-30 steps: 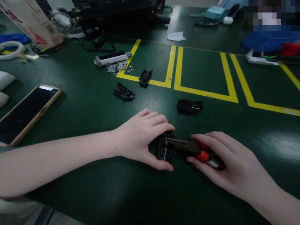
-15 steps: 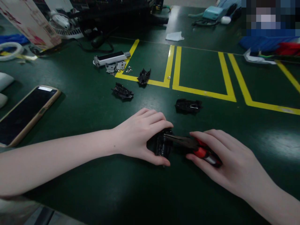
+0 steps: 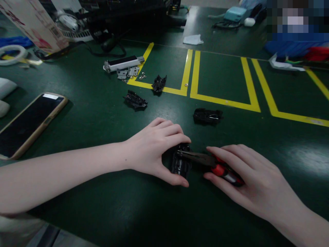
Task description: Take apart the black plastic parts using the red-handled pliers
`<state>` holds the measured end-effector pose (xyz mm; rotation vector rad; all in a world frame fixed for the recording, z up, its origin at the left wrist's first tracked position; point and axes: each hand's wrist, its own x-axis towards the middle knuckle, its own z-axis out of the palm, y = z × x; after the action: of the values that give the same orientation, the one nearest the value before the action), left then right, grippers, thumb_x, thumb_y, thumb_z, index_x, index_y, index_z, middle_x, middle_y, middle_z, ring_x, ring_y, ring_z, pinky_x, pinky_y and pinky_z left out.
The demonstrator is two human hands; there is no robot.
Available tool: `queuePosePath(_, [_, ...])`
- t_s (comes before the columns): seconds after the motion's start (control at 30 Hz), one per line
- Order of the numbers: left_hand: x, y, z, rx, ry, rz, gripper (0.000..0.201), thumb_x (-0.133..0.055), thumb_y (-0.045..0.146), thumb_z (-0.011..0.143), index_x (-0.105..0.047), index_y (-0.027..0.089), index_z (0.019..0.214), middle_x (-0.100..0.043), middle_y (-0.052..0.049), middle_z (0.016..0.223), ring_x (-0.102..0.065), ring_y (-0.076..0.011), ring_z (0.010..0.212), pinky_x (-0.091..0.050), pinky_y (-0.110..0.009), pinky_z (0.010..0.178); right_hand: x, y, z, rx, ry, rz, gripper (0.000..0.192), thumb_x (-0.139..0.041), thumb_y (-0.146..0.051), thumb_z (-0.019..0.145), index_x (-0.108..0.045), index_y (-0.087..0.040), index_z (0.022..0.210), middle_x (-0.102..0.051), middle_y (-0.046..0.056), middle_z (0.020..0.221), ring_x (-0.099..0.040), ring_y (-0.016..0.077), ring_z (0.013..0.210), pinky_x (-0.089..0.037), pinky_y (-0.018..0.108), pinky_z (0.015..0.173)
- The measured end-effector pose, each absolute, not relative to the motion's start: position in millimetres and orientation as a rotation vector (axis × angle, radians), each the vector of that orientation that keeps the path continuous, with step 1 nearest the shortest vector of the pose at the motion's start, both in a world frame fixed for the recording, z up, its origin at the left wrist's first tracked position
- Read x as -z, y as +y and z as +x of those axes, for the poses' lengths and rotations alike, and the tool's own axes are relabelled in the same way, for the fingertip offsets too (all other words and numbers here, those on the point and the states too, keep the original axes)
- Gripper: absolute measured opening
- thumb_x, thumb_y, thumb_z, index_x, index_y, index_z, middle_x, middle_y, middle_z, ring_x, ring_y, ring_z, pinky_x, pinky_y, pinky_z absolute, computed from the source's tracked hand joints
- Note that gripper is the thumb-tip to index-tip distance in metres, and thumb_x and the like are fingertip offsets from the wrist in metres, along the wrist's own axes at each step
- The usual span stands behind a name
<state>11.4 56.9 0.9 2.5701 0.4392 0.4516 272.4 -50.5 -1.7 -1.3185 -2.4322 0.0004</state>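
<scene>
Left hand [image 3: 156,147]: grasping the dark black part, thumb at its near end and index finger at its far end; the spread grip probably steadies the part while leaving its middle and right side open.
Black part [image 3: 182,164]: on or just above the surface [image 3: 144,219], between the two hands; the palm and its shadow hide its left side.
Right hand [image 3: 252,178]: wrapped around the red and black handles of the pliers [image 3: 202,157], thumb on the near side, likely for control of the angle.
Plier tips: pointing left, over the far half of the black part; whether they pinch anything cannot be told.
Loose black pieces: one [image 3: 207,116] lies beyond the hands, to the right; a second [image 3: 135,100] lies farther left, and a third [image 3: 159,83] overlaps the yellow tape [image 3: 223,102], all seemingly set within reach yet outside the working spot.
Small metal: flat plates [image 3: 133,71] and rings [image 3: 142,76] gather around the tape's far-left corner, apparently grouped so they stay together.
White and black bar [image 3: 123,64]: just beyond the plates, its right end at the tape.
Phone [image 3: 28,123]: far left of the hands, well apart from the pliers.
</scene>
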Motion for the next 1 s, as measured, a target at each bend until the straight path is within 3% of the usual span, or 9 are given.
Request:
queuePosePath(0.2, [-0.8,57.5,12.0,-0.425,0.439,2.566,0.070,-0.071,0.068,0.075,-0.061,0.015,0.120,-0.068,-0.010,0.113,-0.060,-0.0275,0.105,-0.040,-0.043,0.095,3.8,-49.8,273.3,0.004,-2.431,-1.341,0.040,-0.062,-0.043,0.093,-0.062,-0.017,0.124,-0.069,0.012,0.099,-0.065,0.0258,0.082,-0.052,0.039,0.064])
queuePosePath(0.6, [-0.1,56.5,12.2,-0.393,0.413,2.636,0.076,-0.073,0.066,0.076,-0.059,0.010,0.125,-0.063,-0.012,0.118,-0.058,-0.0280,0.108,-0.043,-0.042,0.094,4.2,-50.0,272.9,-0.026,-2.383,-1.359,0.041,-0.059,-0.046,0.094,-0.059,-0.018,0.125,-0.068,0.011,0.099,-0.065,0.0247,0.080,-0.052,0.037,0.061])
queuePosePath(1.0, [1.2,58.2,11.3,-0.404,0.391,2.617,0.073,-0.070,0.066,0.079,-0.055,0.014,0.129,-0.064,-0.013,0.121,-0.059,-0.0297,0.112,-0.044,-0.044,0.096,0.6,-50.1,269.4,-0.080,-2.369,-1.389,0.039,-0.059,-0.048,0.094,-0.062,-0.018,0.119,-0.069,0.010,0.095,-0.066,0.0229,0.077,-0.053,0.034,0.059])
